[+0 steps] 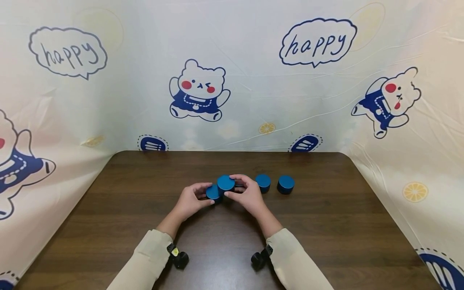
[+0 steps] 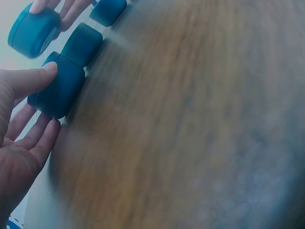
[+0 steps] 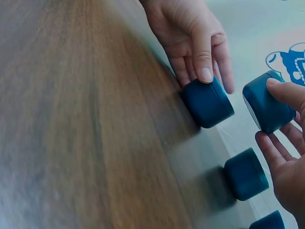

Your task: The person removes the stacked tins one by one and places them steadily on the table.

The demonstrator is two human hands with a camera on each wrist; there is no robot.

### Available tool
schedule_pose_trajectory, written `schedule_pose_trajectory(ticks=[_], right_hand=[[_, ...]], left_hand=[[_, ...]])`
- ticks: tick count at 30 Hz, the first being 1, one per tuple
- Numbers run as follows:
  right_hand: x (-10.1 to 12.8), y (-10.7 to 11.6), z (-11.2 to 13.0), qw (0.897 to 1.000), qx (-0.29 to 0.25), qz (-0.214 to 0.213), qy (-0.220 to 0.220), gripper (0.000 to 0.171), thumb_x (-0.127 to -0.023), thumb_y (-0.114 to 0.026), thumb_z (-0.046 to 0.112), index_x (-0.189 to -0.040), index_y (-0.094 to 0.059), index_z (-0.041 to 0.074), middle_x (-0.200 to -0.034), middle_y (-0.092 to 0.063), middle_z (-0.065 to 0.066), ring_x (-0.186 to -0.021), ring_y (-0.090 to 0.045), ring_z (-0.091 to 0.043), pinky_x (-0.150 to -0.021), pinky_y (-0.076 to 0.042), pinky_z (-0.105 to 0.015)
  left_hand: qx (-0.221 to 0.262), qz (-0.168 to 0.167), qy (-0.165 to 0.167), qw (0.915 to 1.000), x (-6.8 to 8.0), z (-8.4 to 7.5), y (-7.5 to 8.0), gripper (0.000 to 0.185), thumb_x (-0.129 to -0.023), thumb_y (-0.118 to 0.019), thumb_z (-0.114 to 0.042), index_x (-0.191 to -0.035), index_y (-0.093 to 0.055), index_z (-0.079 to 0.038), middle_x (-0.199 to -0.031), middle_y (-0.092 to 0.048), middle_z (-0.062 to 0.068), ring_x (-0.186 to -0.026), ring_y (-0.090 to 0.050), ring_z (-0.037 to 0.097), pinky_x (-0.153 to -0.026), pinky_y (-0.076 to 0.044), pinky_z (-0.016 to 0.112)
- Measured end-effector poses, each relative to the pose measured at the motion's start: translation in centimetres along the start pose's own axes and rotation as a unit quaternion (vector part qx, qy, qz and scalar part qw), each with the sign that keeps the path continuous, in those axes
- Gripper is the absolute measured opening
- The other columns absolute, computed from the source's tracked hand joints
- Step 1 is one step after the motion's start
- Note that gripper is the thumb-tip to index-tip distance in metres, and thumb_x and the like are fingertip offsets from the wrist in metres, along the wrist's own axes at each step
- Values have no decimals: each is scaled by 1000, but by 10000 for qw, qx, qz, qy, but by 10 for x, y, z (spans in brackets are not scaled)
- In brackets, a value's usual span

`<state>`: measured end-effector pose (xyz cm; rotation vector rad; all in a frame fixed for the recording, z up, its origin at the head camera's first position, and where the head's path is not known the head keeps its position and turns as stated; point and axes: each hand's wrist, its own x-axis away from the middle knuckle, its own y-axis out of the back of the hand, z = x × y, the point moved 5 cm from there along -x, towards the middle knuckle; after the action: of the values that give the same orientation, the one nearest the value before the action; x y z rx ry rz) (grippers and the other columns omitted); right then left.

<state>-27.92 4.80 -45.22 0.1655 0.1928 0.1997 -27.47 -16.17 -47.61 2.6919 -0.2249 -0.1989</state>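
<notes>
My left hand (image 1: 190, 200) grips a short blue round container (image 1: 213, 193) low at the table surface, thumb on the near side and fingers on the far side. A second blue round container (image 1: 226, 183), tilted in the right wrist view, is held above the table between the thumb and fingers of my right hand (image 1: 250, 196). In the head view it overlaps the top of the left one. The right wrist view shows a gap between the raised container (image 3: 269, 102) and the left-hand one (image 3: 207, 103). A thin seam rings each container near one end.
Two more blue containers, one nearer (image 1: 263, 183) and one farther right (image 1: 286, 184), stand beyond my right hand. Another (image 1: 239, 182) is mostly hidden behind its fingers. The brown wooden table (image 1: 232, 245) ends at a patterned cloth backdrop (image 1: 250, 96).
</notes>
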Motion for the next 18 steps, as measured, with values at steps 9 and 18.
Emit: schedule_pose_trajectory(ticks=[9, 18], right_hand=[[6, 17, 4, 9996, 16, -252, -111, 51, -78, -83, 10, -125, -64, 11, -125, -61, -13, -109, -62, -30, -94, -52, -42], [22, 30, 36, 9993, -11, -380, -72, 47, -80, -79, 1, -124, -62, 1, -121, -63, -17, -108, -62, -33, -96, -50, -45]], left_hand=[[25, -7, -269, 9996, 2, -2, -1, 51, -77, -84, -13, -124, -65, -5, -122, -63, 13, -106, -64, 29, -92, -53, 43], [33, -57, -278, 9996, 1, 1, -1, 45, -82, -81, -18, -122, -67, -5, -121, -65, 12, -103, -64, 25, -90, -54, 40]])
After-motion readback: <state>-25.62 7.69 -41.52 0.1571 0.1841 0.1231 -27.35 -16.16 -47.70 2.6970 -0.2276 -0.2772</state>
